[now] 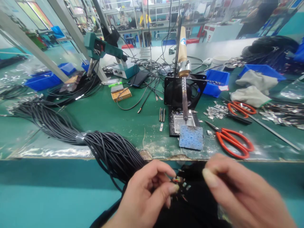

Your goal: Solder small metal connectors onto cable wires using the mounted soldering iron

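Observation:
Low in front of the bench, my left hand (148, 191) pinches a cable end (177, 179) with small coloured wires between thumb and fingers. To its right, my right hand (239, 193) is closed, thumb against forefinger; whatever lies in that pinch is too small or blurred to make out. The hands are apart. A thick bundle of black cables (111, 147) runs off the bench edge beside my left hand. Small metal pieces (188, 187) lie on dark cloth below the hands. Above them, a soldering iron (182, 69) points tip down over a blue sponge (191, 138).
Red-handled scissors (234, 142) lie right of the sponge, with a second red-handled tool (241, 109) behind. A black fan (184, 91) stands behind the iron. Loose metal connectors (215, 112), white gloves (254, 87) and blue bins (216, 82) sit on the right.

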Motion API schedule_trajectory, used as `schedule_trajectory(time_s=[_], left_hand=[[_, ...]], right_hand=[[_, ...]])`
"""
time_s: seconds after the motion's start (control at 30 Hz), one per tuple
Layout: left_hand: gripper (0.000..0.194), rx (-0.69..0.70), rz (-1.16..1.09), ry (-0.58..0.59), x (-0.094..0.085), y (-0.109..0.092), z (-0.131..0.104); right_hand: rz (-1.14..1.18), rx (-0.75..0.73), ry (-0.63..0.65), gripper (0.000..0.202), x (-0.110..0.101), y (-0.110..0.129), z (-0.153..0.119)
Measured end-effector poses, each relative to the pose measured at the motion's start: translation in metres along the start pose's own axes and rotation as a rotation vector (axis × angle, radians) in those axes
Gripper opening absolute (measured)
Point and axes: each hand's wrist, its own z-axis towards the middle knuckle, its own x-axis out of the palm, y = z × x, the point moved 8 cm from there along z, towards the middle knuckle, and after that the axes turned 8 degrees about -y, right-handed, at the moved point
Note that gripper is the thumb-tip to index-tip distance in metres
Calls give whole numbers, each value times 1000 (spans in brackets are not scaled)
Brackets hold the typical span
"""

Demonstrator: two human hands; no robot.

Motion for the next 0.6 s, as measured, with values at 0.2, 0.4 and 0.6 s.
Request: schedule_trajectory(time_s=[0.2,0.4,0.6], left_hand=[[14,40,-123,-25,0,-2,1],[17,-54,-115,-40,2,-1,1],[19,-193,-215,64,9,-4,2]], right_hand=[[360,537,328,33,40,-37,-21],[511,677,305,40,54,-31,-24],[307,491,254,33,42,-25,-16]])
